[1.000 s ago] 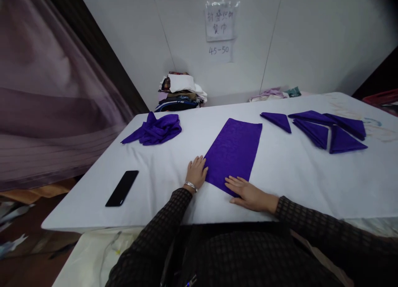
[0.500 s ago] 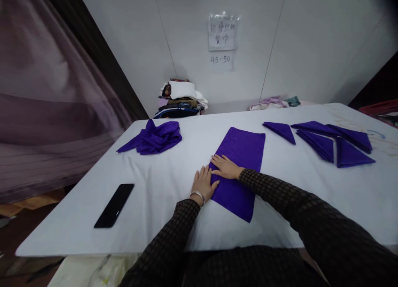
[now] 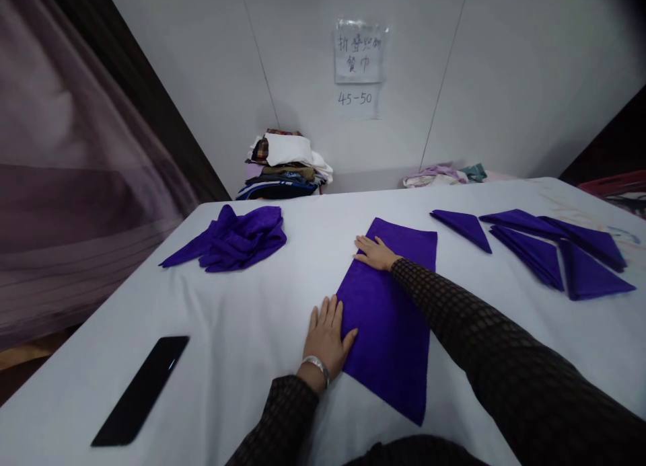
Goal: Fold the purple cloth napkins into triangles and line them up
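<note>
Two open palms bear on one purple napkin (image 3: 391, 325), which lies as a long rectangle in the middle of the white-covered surface (image 3: 242, 311), running away from the person at a slight slant. Nearest, the left hand (image 3: 327, 335) sits at the napkin's left edge. Its fingers are stretched out and released, the thumb over the fabric and the rest on the white cover, and it looks placed there to pin that edge. A silver bracelet (image 3: 315, 364) rings its wrist. A black phone (image 3: 141, 389) lies well apart to the left, probably set out of the way.

Farther along, the right hand (image 3: 373, 252) lies flat on the napkin's far left corner, fingers spread and gripping nothing, likely pressing the cloth smooth. The napkin is deep violet, matte, crisp-edged and unwrinkled.

Beyond, a crumpled heap (image 3: 232, 237) of the same cloth lies at the left. Several folded triangles (image 3: 535, 251) lie grouped at the right, kept apart from it. A stack of clothes (image 3: 282, 163) sits against the wall, with a paper sign (image 3: 359, 49) taped above.
</note>
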`<state>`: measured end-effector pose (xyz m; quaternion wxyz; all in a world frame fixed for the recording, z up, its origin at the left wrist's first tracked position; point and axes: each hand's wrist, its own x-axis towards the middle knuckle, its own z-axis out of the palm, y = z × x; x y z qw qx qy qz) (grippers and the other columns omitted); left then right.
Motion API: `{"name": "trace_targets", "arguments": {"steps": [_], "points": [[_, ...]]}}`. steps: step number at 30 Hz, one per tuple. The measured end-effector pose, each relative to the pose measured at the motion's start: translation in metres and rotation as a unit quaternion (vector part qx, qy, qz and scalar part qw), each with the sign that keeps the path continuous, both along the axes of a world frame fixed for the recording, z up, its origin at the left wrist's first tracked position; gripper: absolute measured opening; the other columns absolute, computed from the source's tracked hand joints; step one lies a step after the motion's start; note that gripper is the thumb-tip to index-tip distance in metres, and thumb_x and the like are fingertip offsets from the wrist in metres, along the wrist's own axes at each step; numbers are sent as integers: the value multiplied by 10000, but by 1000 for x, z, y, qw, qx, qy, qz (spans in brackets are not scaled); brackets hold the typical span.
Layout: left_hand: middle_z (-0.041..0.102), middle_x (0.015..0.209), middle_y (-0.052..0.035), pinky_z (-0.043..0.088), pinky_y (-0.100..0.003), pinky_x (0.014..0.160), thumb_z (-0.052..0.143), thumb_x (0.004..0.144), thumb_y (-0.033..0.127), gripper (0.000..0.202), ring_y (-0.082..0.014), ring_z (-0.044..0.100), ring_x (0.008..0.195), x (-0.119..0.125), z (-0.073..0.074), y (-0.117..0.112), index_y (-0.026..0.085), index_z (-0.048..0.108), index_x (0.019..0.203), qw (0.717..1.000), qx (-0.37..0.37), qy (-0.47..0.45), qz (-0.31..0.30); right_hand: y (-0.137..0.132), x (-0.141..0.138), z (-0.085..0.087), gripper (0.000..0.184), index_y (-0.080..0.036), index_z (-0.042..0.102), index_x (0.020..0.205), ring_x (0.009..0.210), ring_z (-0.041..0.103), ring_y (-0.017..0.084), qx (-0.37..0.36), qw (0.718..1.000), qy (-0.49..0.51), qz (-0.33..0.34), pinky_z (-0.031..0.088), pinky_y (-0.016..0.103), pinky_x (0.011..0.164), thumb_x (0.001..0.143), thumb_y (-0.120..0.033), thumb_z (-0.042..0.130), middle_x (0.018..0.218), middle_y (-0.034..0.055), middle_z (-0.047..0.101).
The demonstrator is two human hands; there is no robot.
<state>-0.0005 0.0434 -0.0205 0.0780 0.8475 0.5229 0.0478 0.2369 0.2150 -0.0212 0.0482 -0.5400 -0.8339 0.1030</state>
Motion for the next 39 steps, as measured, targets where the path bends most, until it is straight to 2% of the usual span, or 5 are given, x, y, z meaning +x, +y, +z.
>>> {"name": "trace_targets", "arguments": {"steps": [21,28,32,36,39], "points": [[322,1499,-104,271,-526,1110,368,898,523,635,-284,245,1397,-9,-16,0,182,343,1433,999,36,10,-18,95,56,-12,682,-169,252,1468,1420,132,244,-3,997,-13,-78,100,503,1123,933,-586,176,1550,108,172],[311,1501,-112,275,-526,1106,361,904,515,632,-284,246,1396,-8,-11,1,167,346,1431,999,25,15,-15,105,50,10,702,-167,261,1464,1410,161,285,-44,988,2,-147,164,548,1093,932,-597,103,1539,142,193],[310,1499,-122,268,-531,1107,346,908,513,634,-290,248,1394,-8,-12,1,152,351,1428,999,27,17,-15,64,29,24,666,-169,261,1470,1422,111,245,-19,994,14,-104,102,493,1126,946,-564,145,1546,116,180],[313,1496,-132,262,-529,1111,335,908,518,646,-293,236,1398,-7,-12,2,122,364,1418,999,28,17,-13,-23,-11,23,699,-161,268,1472,1411,169,254,-5,993,54,103,51,486,1134,927,-599,260,1517,138,260],[327,1489,-140,257,-537,1110,350,903,518,644,-297,238,1396,-6,-12,3,120,383,1408,999,31,13,-15,-78,-35,17,713,-189,256,1477,1416,149,226,-33,975,78,208,23,453,1142,912,-618,317,1528,115,238]]}}
